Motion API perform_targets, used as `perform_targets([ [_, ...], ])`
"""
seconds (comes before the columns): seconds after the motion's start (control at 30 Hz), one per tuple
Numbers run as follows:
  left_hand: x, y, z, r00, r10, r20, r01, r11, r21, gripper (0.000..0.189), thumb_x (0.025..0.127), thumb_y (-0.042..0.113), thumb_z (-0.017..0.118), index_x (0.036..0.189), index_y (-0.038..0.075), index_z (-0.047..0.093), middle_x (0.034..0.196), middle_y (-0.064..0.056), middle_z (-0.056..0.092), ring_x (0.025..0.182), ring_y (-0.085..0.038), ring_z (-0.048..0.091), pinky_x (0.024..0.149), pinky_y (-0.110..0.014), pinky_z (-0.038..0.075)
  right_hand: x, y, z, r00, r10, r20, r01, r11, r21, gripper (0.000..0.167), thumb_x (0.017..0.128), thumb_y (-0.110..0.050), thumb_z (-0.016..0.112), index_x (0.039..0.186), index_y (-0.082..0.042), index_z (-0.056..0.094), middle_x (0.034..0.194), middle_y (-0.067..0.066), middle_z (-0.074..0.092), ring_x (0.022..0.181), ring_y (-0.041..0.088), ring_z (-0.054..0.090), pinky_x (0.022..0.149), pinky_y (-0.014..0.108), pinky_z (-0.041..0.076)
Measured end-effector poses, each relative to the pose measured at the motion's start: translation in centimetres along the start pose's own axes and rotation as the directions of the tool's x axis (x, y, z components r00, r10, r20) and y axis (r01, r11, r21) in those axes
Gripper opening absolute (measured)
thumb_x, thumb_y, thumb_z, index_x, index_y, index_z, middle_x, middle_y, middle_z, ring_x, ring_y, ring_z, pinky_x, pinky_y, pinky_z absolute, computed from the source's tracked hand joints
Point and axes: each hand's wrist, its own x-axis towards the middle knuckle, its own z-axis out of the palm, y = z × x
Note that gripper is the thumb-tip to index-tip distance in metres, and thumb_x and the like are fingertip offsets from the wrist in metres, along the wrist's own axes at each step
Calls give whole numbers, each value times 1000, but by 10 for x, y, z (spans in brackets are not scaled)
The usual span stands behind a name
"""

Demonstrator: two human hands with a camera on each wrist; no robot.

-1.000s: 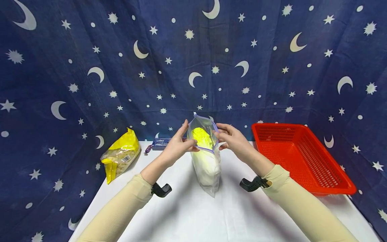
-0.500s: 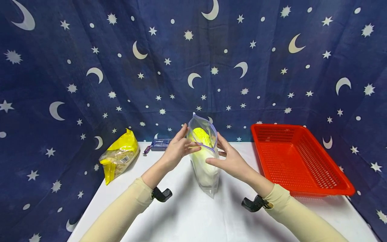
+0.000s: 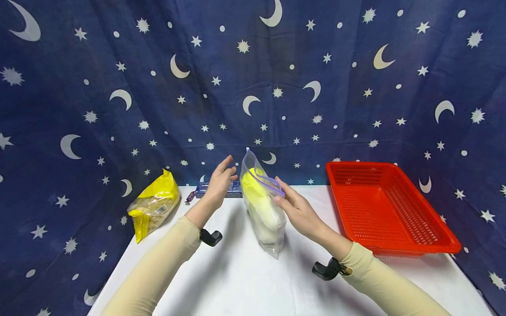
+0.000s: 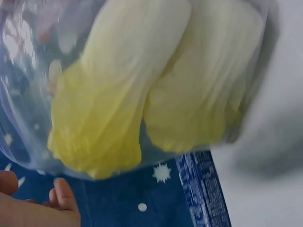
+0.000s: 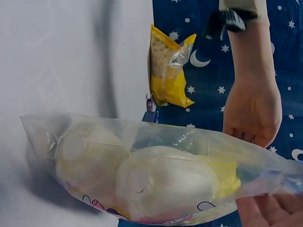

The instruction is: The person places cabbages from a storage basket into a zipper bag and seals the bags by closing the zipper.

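Note:
A clear zip bag [image 3: 257, 206] with a purple seal stands on the table, leaning a little. Inside are two pale heads of napa cabbage [image 4: 118, 85], their leaf ends yellow-green. At the bag's right rim, my right hand [image 3: 298, 210] pinches the plastic between thumb and fingers; the bag partly hides these fingers in the right wrist view. My left hand [image 3: 217, 186] is to the left of the bag, apart from it in the head view, its fingers loosely extended and holding nothing. The bag's mouth hangs partly open toward the right hand.
On the right stands a red plastic basket [image 3: 379, 228]. A yellow bag of dry food [image 3: 156, 204] lies at the left edge of the white table [image 3: 245, 289]. Behind the left hand are a blue box [image 3: 235, 189] and a small purple wrapped item [image 3: 190, 196].
My left hand has let go of the bag's rim and moved away left. My right hand has shifted its grip lower on the right rim, and the bag's mouth has narrowed.

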Motion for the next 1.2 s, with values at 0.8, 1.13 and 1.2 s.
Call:
perform_targets([
  [0.8, 40, 2, -9, 990, -48, 134, 47, 999, 6, 48, 111, 22, 45, 156, 7, 41, 153, -11, 48, 144, -29, 41, 120, -43, 30, -4, 4, -17, 998, -33, 53, 27, 993, 113, 43, 109, -16, 42, 145, 5, 53, 150, 15, 53, 131, 34, 56, 103, 47, 50],
  [1.13, 29, -15, -32, 997, 0, 80, -3, 999, 41, 39, 107, 28, 55, 132, -2, 58, 136, -16, 59, 134, -28, 53, 111, -38, 44, 8, 4, -39, 1000, 23, -19, -21, 992, 121, 43, 111, -20, 44, 147, 2, 52, 138, 21, 62, 123, 36, 62, 101, 36, 52],
  [1.2, 27, -17, -35, 997, 5, 72, -8, 999, 39, 38, 107, 29, 56, 128, -2, 58, 132, -16, 60, 130, -29, 56, 109, -39, 46, 10, 5, -44, 999, 39, -35, -35, 993, 110, 43, 111, -21, 43, 147, 1, 53, 136, 21, 63, 121, 35, 63, 100, 37, 53],
])
